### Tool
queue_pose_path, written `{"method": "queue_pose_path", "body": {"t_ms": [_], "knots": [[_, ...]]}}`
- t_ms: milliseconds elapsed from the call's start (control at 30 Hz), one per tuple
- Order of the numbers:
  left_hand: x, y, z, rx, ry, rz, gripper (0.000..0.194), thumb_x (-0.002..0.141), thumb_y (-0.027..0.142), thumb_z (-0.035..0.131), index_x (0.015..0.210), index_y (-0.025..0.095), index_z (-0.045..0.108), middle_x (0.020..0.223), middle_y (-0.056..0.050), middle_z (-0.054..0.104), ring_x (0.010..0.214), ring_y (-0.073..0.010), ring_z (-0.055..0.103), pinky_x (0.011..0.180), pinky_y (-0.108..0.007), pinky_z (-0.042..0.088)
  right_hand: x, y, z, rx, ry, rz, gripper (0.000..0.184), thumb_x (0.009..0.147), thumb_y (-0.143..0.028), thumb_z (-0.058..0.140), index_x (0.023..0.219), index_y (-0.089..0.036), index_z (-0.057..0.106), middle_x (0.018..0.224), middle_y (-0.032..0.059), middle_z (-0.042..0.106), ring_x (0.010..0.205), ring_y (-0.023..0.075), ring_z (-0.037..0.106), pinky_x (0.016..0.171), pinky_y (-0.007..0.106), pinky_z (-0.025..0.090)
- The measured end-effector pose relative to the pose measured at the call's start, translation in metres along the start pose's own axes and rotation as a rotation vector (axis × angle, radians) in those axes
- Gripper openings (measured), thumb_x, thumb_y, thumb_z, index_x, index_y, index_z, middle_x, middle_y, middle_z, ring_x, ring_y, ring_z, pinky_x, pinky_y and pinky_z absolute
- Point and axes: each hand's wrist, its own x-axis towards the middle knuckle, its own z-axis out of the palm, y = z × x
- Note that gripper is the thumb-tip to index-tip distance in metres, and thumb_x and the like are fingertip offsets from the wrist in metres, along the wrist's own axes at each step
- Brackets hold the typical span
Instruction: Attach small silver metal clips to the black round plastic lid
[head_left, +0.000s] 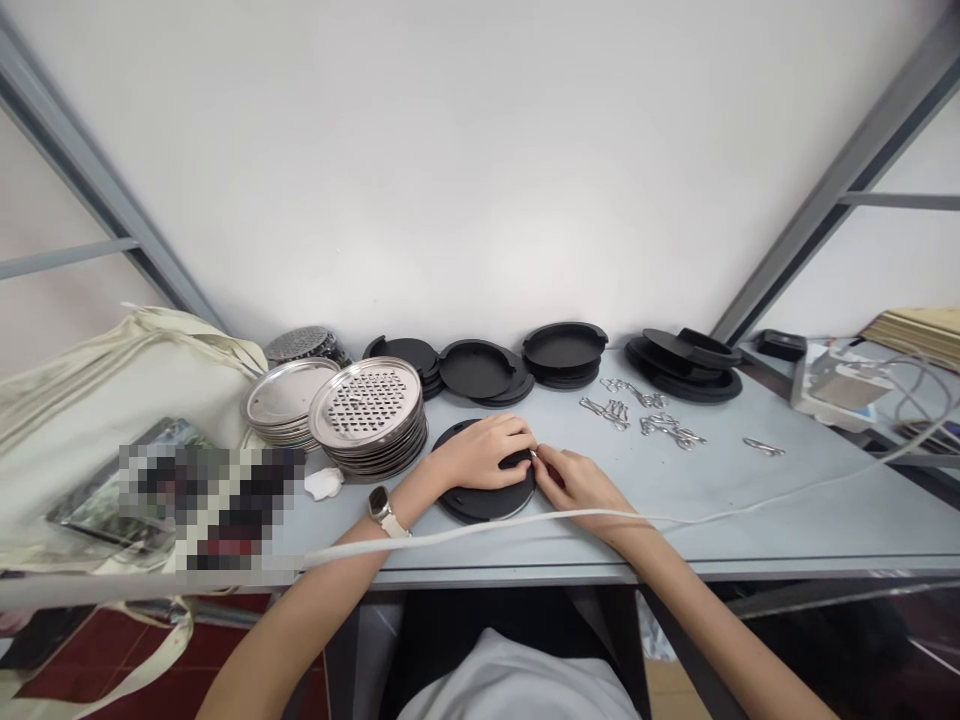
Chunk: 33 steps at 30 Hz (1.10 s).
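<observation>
A black round plastic disc [476, 505] lies on the table in front of me. My left hand [487, 452], with a watch on its wrist, rests on top of the disc and grips it, fingers bent toward its right edge. At that edge my right hand [581, 485] pinches a small shiny metal piece [534, 453], mostly hidden by the fingertips; it looks like one of the wire clips [671, 430] lying to the right. Left of the disc stands a stack of metal grater plates [371, 405], the top one full of raised holes.
Behind stand several stacks of black round parts [480, 370]. Plain metal discs [292, 395] are piled at left, near a cream cloth bag [180, 380]. One clip [763, 446] lies apart at right. A white cable [720, 515] crosses above the table's front, over my forearms.
</observation>
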Motion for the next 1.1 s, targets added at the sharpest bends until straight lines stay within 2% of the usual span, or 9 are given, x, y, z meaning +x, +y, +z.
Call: {"method": "queue_pose_path", "body": {"t_ms": [233,500,767,900,1100], "knots": [[0.0003,0.0016,-0.0010,0.026,-0.014,0.016,0.018,0.085,0.020,0.047,0.099,0.016,0.058,0.102,-0.008,0.057,0.096,-0.0195,0.053,0.090,-0.032,0.040,-0.0006,0.0018,0.0008,-0.034,-0.009,0.007,0.022,0.092,-0.027,0.036,0.076,-0.020,0.049,0.060,-0.0011,0.054,0.049,0.0113,0.044,0.051,0.023,0.030],[0.0003,0.0022,-0.0015,0.014,-0.008,0.018,0.019,0.085,0.020,0.047,0.099,0.016,0.059,0.100,-0.008,0.058,0.096,-0.0190,0.052,0.090,-0.031,0.041,-0.0001,-0.0002,-0.0029,-0.040,-0.061,-0.001,0.028,0.094,-0.027,0.029,0.087,-0.017,0.054,0.071,0.0041,0.061,0.059,0.0143,0.054,0.060,0.025,0.037],[0.0010,0.0015,-0.0010,0.040,-0.014,0.032,0.019,0.088,0.023,0.044,0.099,0.015,0.057,0.098,-0.008,0.057,0.093,-0.0199,0.052,0.088,-0.032,0.040,0.0008,0.0024,0.0002,-0.087,-0.050,0.015,0.027,0.095,-0.025,0.029,0.091,-0.017,0.054,0.076,0.0069,0.064,0.064,0.0162,0.058,0.063,0.025,0.039],[0.0015,0.0002,-0.0003,0.045,-0.014,0.035,0.022,0.092,0.019,0.036,0.099,0.015,0.056,0.095,-0.008,0.057,0.091,-0.0185,0.051,0.087,-0.030,0.039,0.0019,0.0014,0.0011,-0.107,-0.052,0.050,0.028,0.095,-0.026,0.027,0.087,-0.017,0.053,0.070,0.0056,0.063,0.060,0.0163,0.057,0.059,0.025,0.038],[0.0012,-0.0042,0.0031,-0.066,0.053,0.005,0.019,0.091,0.016,0.039,0.099,0.015,0.056,0.094,-0.006,0.058,0.091,-0.0162,0.052,0.087,-0.028,0.040,0.0025,-0.0003,-0.0006,-0.080,-0.033,0.030,0.028,0.095,-0.026,0.027,0.086,-0.019,0.052,0.069,0.0040,0.062,0.059,0.0160,0.057,0.058,0.025,0.037]]}}
